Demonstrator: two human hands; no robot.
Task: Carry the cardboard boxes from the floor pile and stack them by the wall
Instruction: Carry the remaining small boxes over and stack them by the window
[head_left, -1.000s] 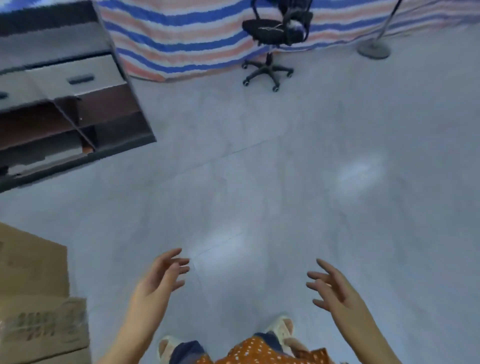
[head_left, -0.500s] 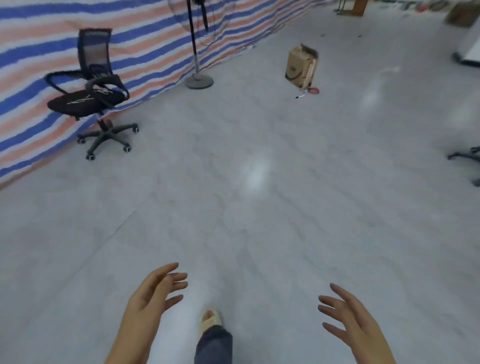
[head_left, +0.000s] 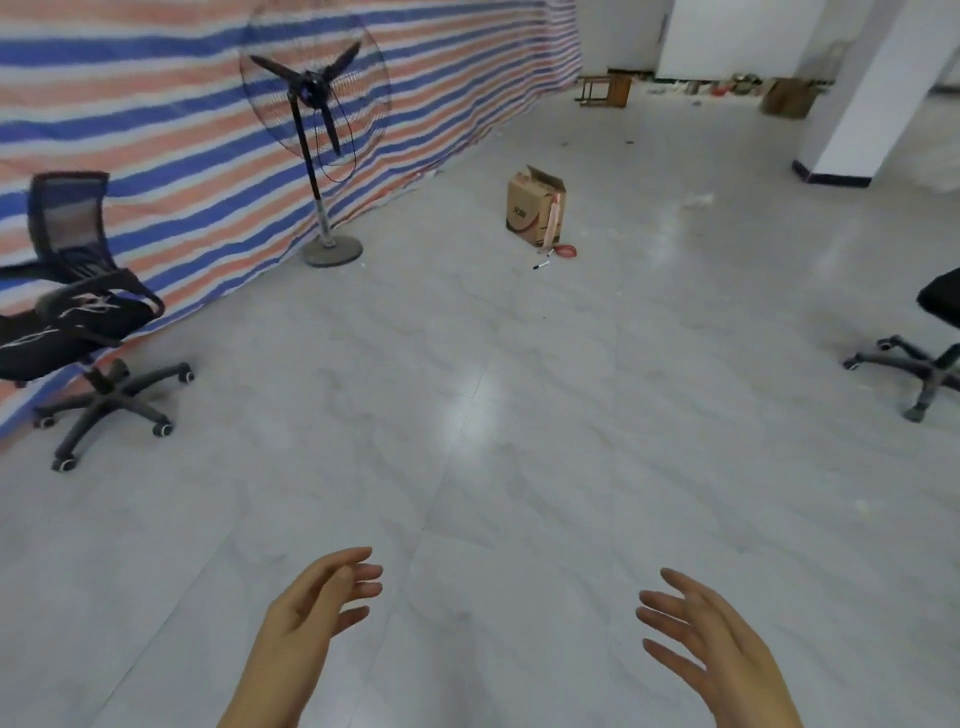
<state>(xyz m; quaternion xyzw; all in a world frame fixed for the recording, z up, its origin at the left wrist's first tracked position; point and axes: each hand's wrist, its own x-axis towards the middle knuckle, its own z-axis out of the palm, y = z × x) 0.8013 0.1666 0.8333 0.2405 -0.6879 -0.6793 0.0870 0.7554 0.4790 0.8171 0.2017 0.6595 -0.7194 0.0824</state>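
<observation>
Floor (head_left: 519, 441): pale grey marbled tiles, glossy, with a bright glare patch near the middle.
Cardboard box (head_left: 535, 213): stands on the floor, top flap open.
Marker (head_left: 541, 265): lies just in front of the box, beside a small red item (head_left: 565, 251).
Standing fan (head_left: 317, 150): round base on the floor by the striped tarp.
Office chairs: one at left (head_left: 78, 322), one at the right edge (head_left: 924, 358).
Far end: small wooden stool (head_left: 602, 89), another brown box (head_left: 789, 96).

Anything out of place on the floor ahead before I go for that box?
The cardboard box stands alone mid-floor with a top flap sticking up. A black marker and a small red item lie loose on the tiles just in front of it. Both hands, left hand and right hand, are empty.
</observation>
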